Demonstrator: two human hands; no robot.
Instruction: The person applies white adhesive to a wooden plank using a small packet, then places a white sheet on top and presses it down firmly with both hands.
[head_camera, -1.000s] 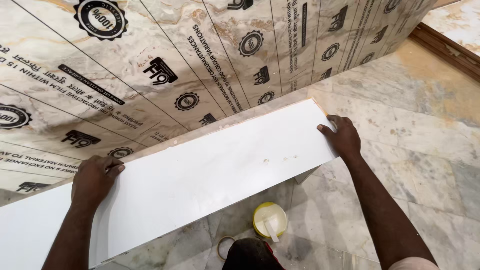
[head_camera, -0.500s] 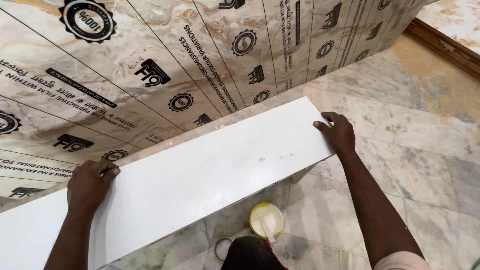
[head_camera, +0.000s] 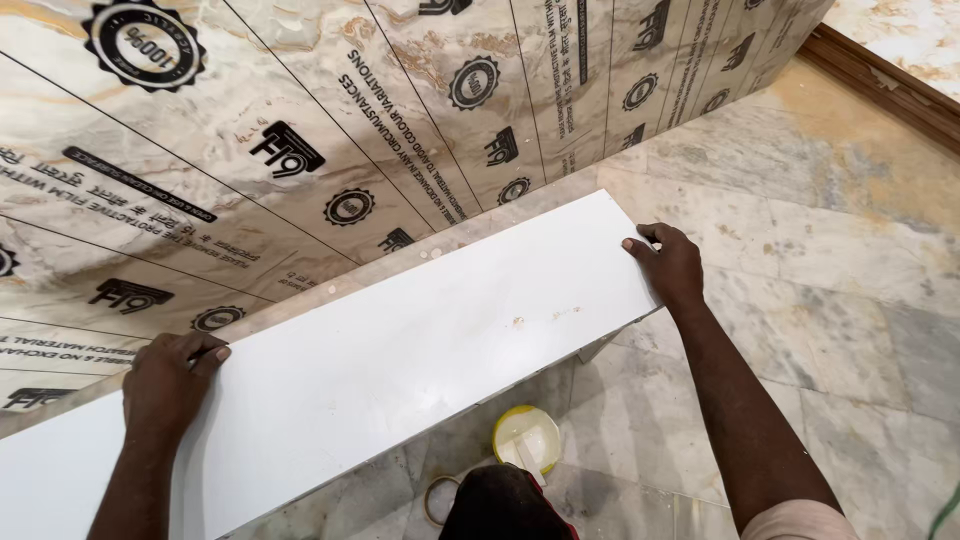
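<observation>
At 6 o'clock a round yellow-rimmed container (head_camera: 527, 438) sits on the marble floor (head_camera: 800, 300) under the long white board (head_camera: 400, 350); left hand (head_camera: 168, 385) and right hand (head_camera: 668, 265) grip its far edge and right end, wide apart; beyond, from 9 to 1 o'clock, film-covered marble slabs (head_camera: 400, 120) with black round emblems

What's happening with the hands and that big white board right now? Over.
Left hand gripping the white board on its far edge. Right hand clamped on its end. Yellow tub and tape roll on floor beneath.
</observation>
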